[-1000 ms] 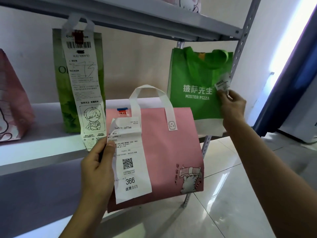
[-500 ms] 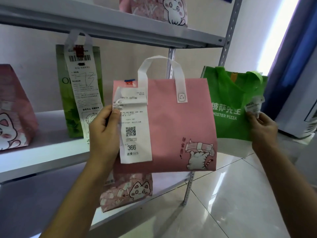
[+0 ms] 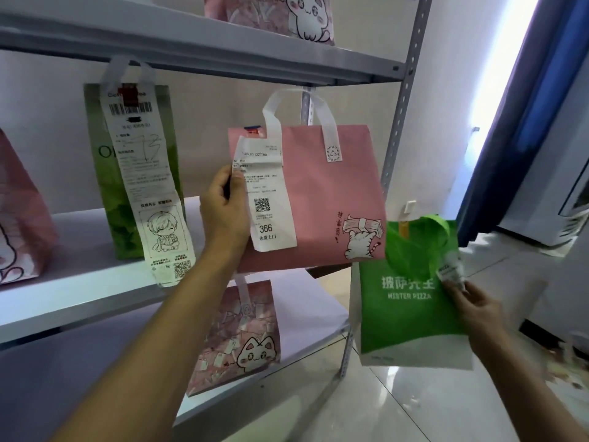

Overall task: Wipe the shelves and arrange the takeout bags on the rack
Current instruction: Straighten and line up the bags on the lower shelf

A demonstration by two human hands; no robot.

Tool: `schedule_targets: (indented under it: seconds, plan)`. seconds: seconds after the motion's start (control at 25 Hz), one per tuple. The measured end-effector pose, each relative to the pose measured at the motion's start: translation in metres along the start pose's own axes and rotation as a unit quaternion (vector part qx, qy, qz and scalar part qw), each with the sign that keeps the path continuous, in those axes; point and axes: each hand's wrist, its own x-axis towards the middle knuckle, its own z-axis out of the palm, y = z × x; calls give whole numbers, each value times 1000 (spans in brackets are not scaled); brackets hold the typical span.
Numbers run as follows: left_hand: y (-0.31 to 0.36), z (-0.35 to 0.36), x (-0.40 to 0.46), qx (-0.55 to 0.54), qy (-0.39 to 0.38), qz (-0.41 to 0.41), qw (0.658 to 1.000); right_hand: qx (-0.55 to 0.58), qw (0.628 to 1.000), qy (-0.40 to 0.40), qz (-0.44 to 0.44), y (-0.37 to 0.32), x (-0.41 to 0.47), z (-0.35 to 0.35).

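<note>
Pink fabric takeout bag point(image 3: 322, 199) with white handles and a cartoon cat carrying boxes is held up in front of a grey metal rack point(image 3: 197, 49), at the height of the middle shelf point(image 3: 79, 282). The left hand point(image 3: 224, 207) grips the bag's left edge, thumb and fingers pinching it together with a white receipt point(image 3: 266, 199) that hangs down the bag's front and shows the number 366. Lower and to the right, off the rack and above the tiled floor point(image 3: 414, 406), the right hand point(image 3: 471, 303) pinches the right side of a green bag point(image 3: 404, 301) printed MISTER PIZZA, its fingers curled round the fabric and a small white tag point(image 3: 449, 266). The two bags nearly touch at the pink bag's lower right corner. On the middle shelf, far left of the pink bag, stands a tall green paper bag point(image 3: 127, 173) with a long printed receipt point(image 3: 149, 193) draped down its front and over the shelf edge. At the left edge of that shelf, part of another pink bag point(image 3: 19, 224) shows. On the lower shelf point(image 3: 312, 314), below the left forearm, a pink cat-print bag point(image 3: 239, 339) stands upright. On the top shelf, the bottom of one more cat-print bag point(image 3: 283, 17) is visible. A blue curtain point(image 3: 516, 122) hangs at the far right
</note>
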Motion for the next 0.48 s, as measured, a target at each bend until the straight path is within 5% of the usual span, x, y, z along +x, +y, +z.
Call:
schedule_targets:
  seconds: [0.24, 0.48]
  plan:
    - [-37, 22, 41, -2, 52, -60, 997, -30, 995, -73, 54, 39, -23, 25]
    - [-79, 27, 58, 39, 14, -88, 995, -32, 988, -130, 78, 64, -26, 49]
